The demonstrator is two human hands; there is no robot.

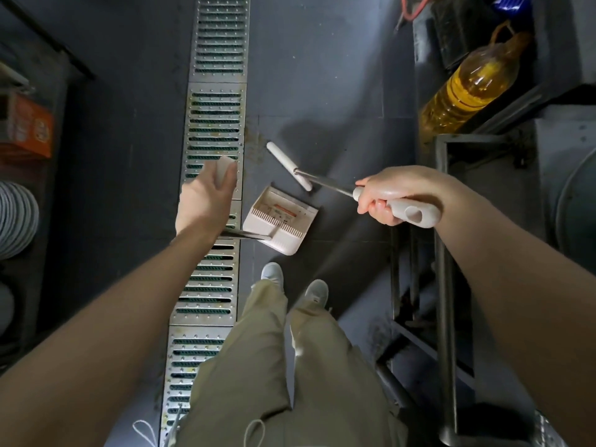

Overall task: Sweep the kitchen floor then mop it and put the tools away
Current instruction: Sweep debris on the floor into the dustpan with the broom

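My right hand (390, 196) grips the pale plastic handle of a broom (325, 183); its metal pole slants down to a narrow white head (288, 166) resting on the dark grey floor. My left hand (206, 196) holds the white grip at the top of a dustpan's metal pole. The white dustpan (279, 221) sits on the floor just below the broom head, its open mouth facing up and right. I cannot make out debris inside the pan. My feet in light shoes stand just behind it.
A metal drain grate (213, 124) runs up the floor on the left of the dustpan. A large bottle of yellow oil (471, 82) lies on a rack at the upper right. A dark metal frame (445, 253) stands on my right. Stacked plates (16, 217) and a box sit at the left.
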